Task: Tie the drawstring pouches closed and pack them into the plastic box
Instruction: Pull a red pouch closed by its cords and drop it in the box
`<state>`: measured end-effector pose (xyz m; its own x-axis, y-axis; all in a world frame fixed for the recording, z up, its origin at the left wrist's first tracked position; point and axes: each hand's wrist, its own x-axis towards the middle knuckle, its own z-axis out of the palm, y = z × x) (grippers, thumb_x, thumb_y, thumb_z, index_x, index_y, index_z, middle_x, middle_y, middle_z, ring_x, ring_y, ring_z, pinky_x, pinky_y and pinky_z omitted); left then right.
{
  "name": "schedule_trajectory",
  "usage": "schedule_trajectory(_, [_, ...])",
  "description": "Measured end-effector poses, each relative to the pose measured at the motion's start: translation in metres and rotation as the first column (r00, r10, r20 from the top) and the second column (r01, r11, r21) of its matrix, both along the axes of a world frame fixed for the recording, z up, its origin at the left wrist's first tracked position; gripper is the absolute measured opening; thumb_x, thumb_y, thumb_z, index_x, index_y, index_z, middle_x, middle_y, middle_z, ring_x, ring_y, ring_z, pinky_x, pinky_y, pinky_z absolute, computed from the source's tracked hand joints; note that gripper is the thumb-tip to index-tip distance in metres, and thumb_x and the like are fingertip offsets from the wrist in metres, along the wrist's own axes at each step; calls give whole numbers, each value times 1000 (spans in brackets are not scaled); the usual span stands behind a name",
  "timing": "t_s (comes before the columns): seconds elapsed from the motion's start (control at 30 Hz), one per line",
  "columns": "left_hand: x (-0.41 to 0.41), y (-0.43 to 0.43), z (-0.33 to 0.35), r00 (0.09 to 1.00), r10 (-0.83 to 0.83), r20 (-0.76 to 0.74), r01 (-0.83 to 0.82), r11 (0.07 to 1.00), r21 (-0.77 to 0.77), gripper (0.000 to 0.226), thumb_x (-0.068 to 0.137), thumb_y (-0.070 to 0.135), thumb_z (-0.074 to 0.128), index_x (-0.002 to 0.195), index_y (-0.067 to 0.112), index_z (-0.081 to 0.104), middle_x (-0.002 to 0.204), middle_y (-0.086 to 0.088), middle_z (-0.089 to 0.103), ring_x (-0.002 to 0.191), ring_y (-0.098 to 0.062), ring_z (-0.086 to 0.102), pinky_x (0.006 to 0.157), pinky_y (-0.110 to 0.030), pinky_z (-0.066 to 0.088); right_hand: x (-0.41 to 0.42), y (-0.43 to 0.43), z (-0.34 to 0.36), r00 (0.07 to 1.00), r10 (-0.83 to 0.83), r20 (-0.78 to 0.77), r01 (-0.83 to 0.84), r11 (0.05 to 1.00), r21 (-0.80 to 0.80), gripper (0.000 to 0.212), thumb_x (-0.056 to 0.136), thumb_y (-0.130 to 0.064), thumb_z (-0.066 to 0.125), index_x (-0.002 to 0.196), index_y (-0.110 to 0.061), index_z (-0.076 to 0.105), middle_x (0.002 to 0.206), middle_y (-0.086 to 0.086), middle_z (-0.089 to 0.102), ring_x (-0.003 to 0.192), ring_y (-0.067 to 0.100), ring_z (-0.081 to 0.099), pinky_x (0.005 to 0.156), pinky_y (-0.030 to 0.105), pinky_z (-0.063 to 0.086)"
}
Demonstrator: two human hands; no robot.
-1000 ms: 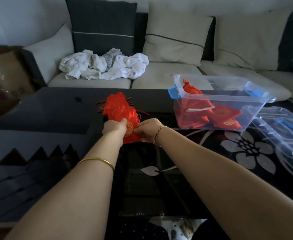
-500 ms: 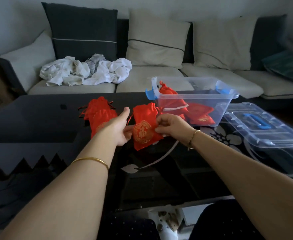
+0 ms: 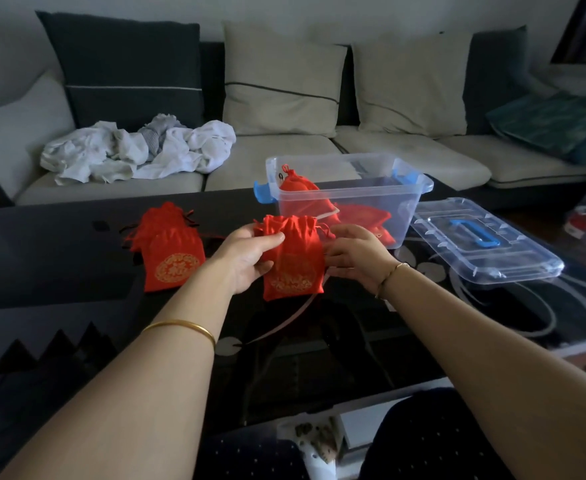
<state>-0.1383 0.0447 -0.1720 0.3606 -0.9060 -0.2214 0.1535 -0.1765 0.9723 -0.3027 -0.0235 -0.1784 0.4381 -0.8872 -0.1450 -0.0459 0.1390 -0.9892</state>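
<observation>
L hand (image 3: 246,258) pinches red pouch (image 3: 295,268) at gathered neck, R hand (image 3: 353,258) pinches its right edge. Pouch upright, mouth far, betw. hands. Plastic box (image 3: 353,199) just far-right, nearer R hand.

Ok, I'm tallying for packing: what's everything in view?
held pouch: one, red with gold print, between both hands
loose pouches: at least two, red, table, left of the hands
packed pouches: several, red, inside the plastic box
plastic box: one, clear with blue latches, on the table
lid: one, clear with blue handle, right of the box
table: one, black, before the sofa
sofa: one, pale, behind the table
cushions: at least four, dark, two beige, teal, on sofa
cloths: one heap, white, on sofa
left hand: one, grips held pouch's top
right hand: one, curled at its right edge
</observation>
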Motion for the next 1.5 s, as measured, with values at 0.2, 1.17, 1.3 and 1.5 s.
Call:
schedule_trajectory(0.2, [1,3,1,999,-24,-24,24,1000,-17,11,87,12,63,88,23,61,91,3,67,88,-13,61,63,-23,45,-4,-3,2,1000,-6,-11,5,997,-76,19,90,-3,54,108,-8,59,82,4,65,69,13,61,68,28,49])
schedule_trajectory(1.17, [20,2,0,979,184,87,-191,978,81,18,91,0,53,85,10,66,82,-4,62,70,-12,57,61,-25,49,0,-5,-5,995,-68,-77,51,977,-207,7,93,-9,53,87,-12,56,87,8,65,73,14,62,65,27,52])
schedule_trajectory(1.3, [22,-1,-4,969,237,73,-244,962,120,21,90,-1,55,107,6,63,88,-8,61,76,-15,61,59,-26,49,4,-6,-1,995,-68,74,75,992,-103,8,95,-9,48,89,-12,51,98,9,62,75,18,64,65,31,53])
schedule_trajectory(1.5, [19,-3,-4,976,211,57,-216,972,94,51,91,-1,55,139,7,40,106,-10,58,80,-15,63,63,-27,52,11,-4,5,966,-13,257,13,1000,3,12,100,-11,38,89,-12,44,90,10,60,79,27,68,67,35,55])
